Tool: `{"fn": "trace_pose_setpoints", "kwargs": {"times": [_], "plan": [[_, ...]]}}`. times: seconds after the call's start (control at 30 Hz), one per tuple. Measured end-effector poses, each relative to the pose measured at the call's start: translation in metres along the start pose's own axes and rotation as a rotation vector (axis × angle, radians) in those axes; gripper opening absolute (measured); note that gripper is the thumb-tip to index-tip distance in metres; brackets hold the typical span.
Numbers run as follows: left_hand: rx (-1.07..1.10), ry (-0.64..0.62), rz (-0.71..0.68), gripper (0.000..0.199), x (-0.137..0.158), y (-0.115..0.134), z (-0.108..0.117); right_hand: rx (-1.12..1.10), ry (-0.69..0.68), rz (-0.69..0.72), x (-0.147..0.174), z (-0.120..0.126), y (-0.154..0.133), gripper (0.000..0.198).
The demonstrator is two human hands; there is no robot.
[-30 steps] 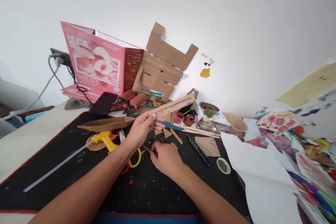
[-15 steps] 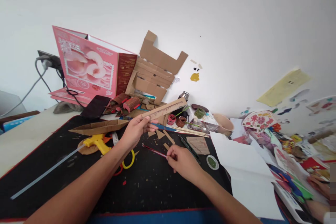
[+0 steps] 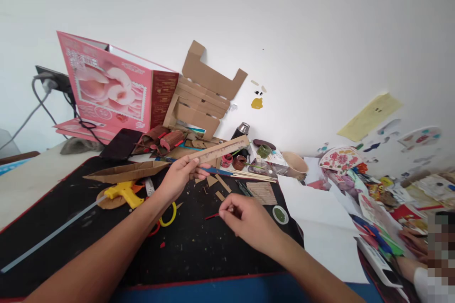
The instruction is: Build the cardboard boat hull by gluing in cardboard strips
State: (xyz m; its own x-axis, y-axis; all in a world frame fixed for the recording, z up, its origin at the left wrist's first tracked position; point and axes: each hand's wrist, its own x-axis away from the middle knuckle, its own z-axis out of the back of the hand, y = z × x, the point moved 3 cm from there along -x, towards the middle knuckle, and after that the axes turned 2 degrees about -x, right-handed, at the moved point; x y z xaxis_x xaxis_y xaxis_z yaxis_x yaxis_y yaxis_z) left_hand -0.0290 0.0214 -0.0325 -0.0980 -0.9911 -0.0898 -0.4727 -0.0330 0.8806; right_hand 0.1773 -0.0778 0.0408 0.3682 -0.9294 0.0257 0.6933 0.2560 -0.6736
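My left hand [image 3: 183,175] is closed on the near end of a long cardboard strip [image 3: 223,149], raised above the mat and marked with a row of dark marks. My right hand [image 3: 243,220] is curled over the black mat [image 3: 192,255], pinching a thin red paintbrush [image 3: 212,216]; only a short length of it shows. Beneath my left forearm lie scissors with a yellow handle loop [image 3: 168,215]. Left of them rests a yellow glue gun [image 3: 124,193] with a long glue stick. Small cardboard scraps [image 3: 223,183] lie between my hands.
Paint jars [image 3: 240,163] and a flask [image 3: 242,129] stand at the back. A dish of green paint [image 3: 280,215] sits right of my right hand, beside white paper [image 3: 325,222]. A pink box [image 3: 113,90] stands back left. Another person's hand [image 3: 412,241] is at far right.
My right hand has turned and drawn the paintbrush back, so less of it shows. My left hand keeps the cardboard strip raised. The whole view has shifted slightly right.
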Motion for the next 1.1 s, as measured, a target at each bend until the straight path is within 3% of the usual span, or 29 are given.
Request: {"fn": "trace_pose_setpoints", "kwargs": {"times": [0.07,0.2,0.37,0.53,0.7,0.97,1.1], "plan": [[-0.005,-0.006,-0.001,0.032,0.0,-0.001,0.0,0.024,-0.018,0.054,-0.005,-0.014,-0.003,0.008],[-0.017,-0.023,0.002,0.038,-0.001,-0.005,-0.001,0.019,-0.06,0.018,-0.015,-0.04,0.007,0.006],[-0.065,-0.067,0.019,0.046,0.0,-0.01,-0.003,0.1,-0.044,0.135,-0.023,-0.054,0.02,0.015],[-0.171,-0.128,0.052,0.05,0.003,-0.014,-0.007,-0.198,0.016,0.06,-0.026,-0.055,0.038,0.036],[-0.269,-0.16,0.096,0.05,0.005,-0.02,-0.009,-0.583,0.177,0.041,-0.03,-0.05,0.057,0.052],[-0.349,-0.233,0.187,0.046,0.012,-0.027,-0.015,-0.695,0.453,0.2,-0.046,-0.006,0.061,0.047],[-0.369,-0.237,0.26,0.046,0.015,-0.031,-0.017,-0.777,0.595,0.201,-0.052,0.001,0.073,0.05]]}}
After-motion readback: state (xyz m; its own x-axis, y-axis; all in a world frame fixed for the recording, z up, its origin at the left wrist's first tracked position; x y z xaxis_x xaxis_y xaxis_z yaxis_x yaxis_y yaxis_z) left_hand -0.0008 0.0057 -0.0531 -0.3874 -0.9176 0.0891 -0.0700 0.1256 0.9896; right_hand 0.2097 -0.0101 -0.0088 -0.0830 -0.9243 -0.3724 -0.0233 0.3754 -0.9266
